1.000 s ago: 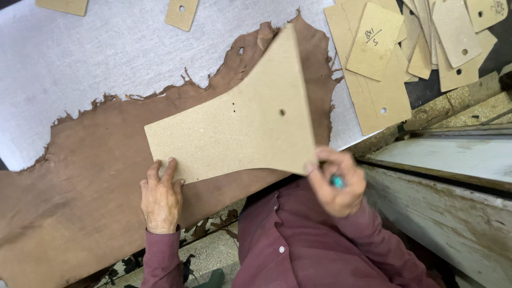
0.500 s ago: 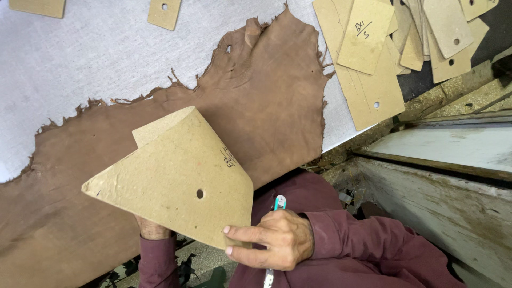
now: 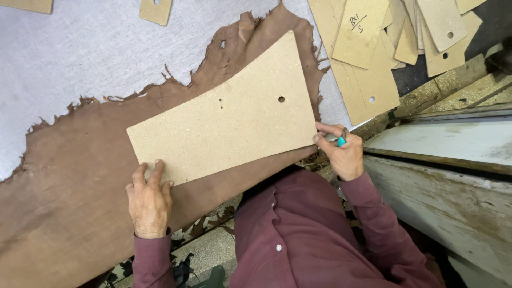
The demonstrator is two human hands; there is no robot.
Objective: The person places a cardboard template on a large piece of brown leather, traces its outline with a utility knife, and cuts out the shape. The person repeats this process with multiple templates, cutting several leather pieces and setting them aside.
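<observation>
Large board pattern (image 3: 229,114) lies flat on the brown hide (image 3: 64,176), which is spread over the grey table (image 3: 80,58). Left hand (image 3: 149,200) rests at the pattern's lower left corner, fingers spread, tips pressing the edge. Right hand (image 3: 341,152) at the lower right corner, fingers pinching a teal pen (image 3: 340,141) against the edge. More board patterns (image 3: 373,48) piled at the table's far right.

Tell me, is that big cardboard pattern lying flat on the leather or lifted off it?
Flat. The cardboard pattern rests on the brown leather hide, with the left hand pressing its lower edge and the right hand at its right edge.
</observation>
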